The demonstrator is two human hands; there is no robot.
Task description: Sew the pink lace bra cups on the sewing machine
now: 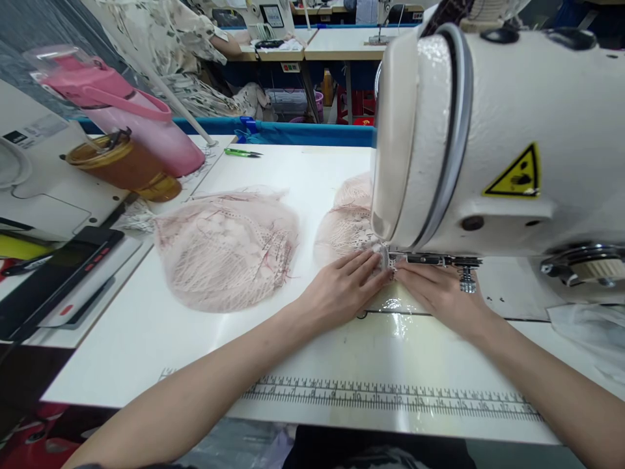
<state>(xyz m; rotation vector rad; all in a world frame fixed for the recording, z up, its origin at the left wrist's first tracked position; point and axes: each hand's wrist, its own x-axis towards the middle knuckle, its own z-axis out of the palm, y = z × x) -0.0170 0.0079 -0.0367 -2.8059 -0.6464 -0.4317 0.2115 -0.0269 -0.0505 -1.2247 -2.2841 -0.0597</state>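
A pale pink lace piece [342, 228] lies at the needle of a white sewing machine [502, 143], partly hidden behind the machine head. My left hand [344, 286] rests on its near edge, fingers stretched flat toward the presser foot [385, 257]. From the other side my right hand [442, 293] reaches close to the foot with fingers extended. Parts of the machine cover some of the right fingers, and little fabric shows under them. A second pale pink lace piece [227, 251], with loose reddish threads, lies flat to the left.
Green thread snips [243, 153] lie at the back of the white table [273, 345]. A pink bottle [131, 117] and an amber cup [124, 166] stand at left by another machine. A ruler strip [390, 396] runs along the front edge. A person [170, 39] sits beyond.
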